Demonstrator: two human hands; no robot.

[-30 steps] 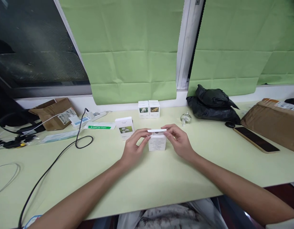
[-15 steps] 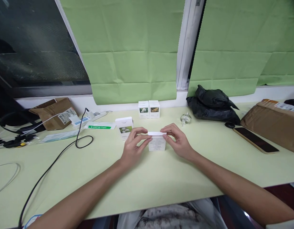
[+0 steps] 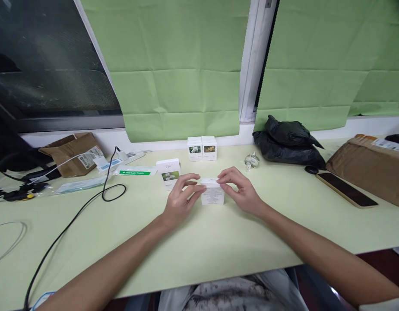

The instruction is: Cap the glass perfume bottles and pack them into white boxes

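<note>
A small white carton [image 3: 213,196] with fine print on its near face stands on the pale green desk [image 3: 219,242]. My left hand [image 3: 182,196] holds its left side, thumb and fingers at the top edge. My right hand [image 3: 240,190] grips the right side, fingertips pressing the top flap flat. Another white box with a flower picture [image 3: 169,173] stands just behind my left hand.
Two more small boxes [image 3: 202,148] stand by the wall. A glass bottle [image 3: 251,161], a black plastic bag [image 3: 288,140], a phone [image 3: 346,189] and a brown parcel [image 3: 369,166] lie to the right. A black cable [image 3: 73,224], packets and cardboard lie to the left.
The raised top flap of the carton has been pushed down flat onto the box. Both hands stayed at its sides, moving slightly lower.
</note>
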